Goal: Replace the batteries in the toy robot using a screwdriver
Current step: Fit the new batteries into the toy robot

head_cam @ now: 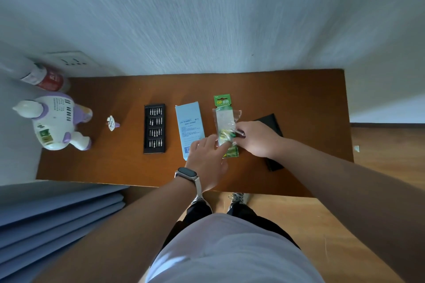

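Both hands work the battery pack (226, 126) at mid-table, the left hand (208, 156) pressing it flat, the right hand (255, 139) pinching its torn plastic, likely to free batteries, while the toy robot (55, 119) lies far left.

Toy robot (56, 120): white and purple, lying at worktop's left edge. Battery pack (225, 122): green card, torn plastic, mid-worktop. Bit case (154, 128): black, open.
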Motion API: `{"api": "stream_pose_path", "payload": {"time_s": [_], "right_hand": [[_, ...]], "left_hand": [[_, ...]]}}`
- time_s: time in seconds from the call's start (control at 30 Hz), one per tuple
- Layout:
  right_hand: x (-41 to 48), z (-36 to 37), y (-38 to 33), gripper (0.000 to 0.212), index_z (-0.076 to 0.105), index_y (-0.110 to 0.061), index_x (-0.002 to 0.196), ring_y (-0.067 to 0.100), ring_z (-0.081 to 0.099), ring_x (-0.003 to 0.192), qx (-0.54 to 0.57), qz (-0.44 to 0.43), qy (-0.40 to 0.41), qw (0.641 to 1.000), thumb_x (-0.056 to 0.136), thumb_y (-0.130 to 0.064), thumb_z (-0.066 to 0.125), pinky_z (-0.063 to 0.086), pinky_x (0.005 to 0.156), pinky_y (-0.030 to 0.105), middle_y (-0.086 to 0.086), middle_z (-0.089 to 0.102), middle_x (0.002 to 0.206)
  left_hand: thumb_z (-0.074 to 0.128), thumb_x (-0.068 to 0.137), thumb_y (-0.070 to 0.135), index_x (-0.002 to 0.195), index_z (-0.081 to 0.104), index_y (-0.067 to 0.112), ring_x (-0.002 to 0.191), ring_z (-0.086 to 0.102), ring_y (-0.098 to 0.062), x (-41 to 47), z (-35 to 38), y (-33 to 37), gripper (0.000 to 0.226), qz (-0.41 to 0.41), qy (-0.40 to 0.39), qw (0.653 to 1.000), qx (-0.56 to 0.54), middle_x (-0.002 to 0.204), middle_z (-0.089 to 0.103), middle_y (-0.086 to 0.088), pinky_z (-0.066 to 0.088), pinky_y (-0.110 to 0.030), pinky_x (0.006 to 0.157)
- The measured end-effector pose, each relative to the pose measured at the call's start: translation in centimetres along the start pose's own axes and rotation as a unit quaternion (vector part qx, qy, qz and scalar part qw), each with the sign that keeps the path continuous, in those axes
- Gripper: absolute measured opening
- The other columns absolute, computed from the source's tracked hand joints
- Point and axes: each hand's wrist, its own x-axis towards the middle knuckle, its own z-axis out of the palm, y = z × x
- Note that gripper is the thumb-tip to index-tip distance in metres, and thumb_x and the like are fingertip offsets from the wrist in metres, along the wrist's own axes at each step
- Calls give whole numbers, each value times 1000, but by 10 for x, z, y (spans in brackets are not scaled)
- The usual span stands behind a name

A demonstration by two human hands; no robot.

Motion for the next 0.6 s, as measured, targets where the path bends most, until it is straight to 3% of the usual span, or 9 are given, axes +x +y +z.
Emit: {"api": "stream_pose_path", "payload": {"time_s": [0.1, 0.2, 0.4, 0.6], "right_hand": [[0, 1, -2, 25, 63, -22, 116, 16, 63, 91, 1, -4, 3, 1000, 94, -32, 63, 55, 80, 40, -5, 69, 106], [3, 2, -5, 29, 62, -21, 117, 16, 63, 88, -2, 8, 19, 1000, 92, -35, 65, 56, 77, 41, -5, 68, 105], [8, 3, -9, 18, 58, -20, 103, 14, 61, 73, -39, 10, 25, 999, 92, -32, 64, 52, 59, 35, -2, 65, 92], [11, 5, -11, 21, 61, -18, 108, 17, 63, 81, -43, 12, 17, 999, 94, -32, 61, 57, 69, 41, -1, 65, 96]], "left_hand": [[67, 88, 31, 138, 53, 27, 120, 54, -34, -3, 2, 0, 53, -1, 3, 1000, 0, 134, 57, -12, 40, -50, 105], [67, 87, 30, 137, 54, 26, 118, 55, -34, -2, 3, 0, 52, -9, 5, 1000, -3, 131, 58, -12, 41, -49, 103], [66, 88, 31, 138, 53, 28, 116, 55, -33, -2, 3, 0, 52, -13, 10, 1000, -3, 129, 58, -10, 42, -48, 102], [60, 91, 33, 141, 48, 29, 123, 51, -32, -2, 4, -2, 51, -13, -5, 1000, -12, 135, 54, -9, 38, -47, 107]]}}
